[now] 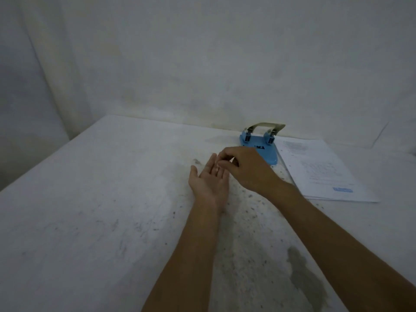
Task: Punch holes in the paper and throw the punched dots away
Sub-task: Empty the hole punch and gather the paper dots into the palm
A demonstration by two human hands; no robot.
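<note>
A blue hole punch (pixel 261 144) with a metal lever stands at the back of the white table, near the wall. Printed paper sheets (pixel 324 170) lie flat to its right. My left hand (pixel 208 179) is held palm up, fingers spread, in front of the punch. My right hand (pixel 245 167) hovers over the left fingers with its fingertips pinched together; whether they hold a punched dot is too small to tell. Something tiny and pale may lie on the left fingers. Small specks (pixel 249 195) scatter the table under my right wrist.
The white tabletop (pixel 101 210) is scuffed, with a dark stain (pixel 306 278) at the near right. A white wall stands just behind the punch. The table's left edge runs diagonally toward the back corner.
</note>
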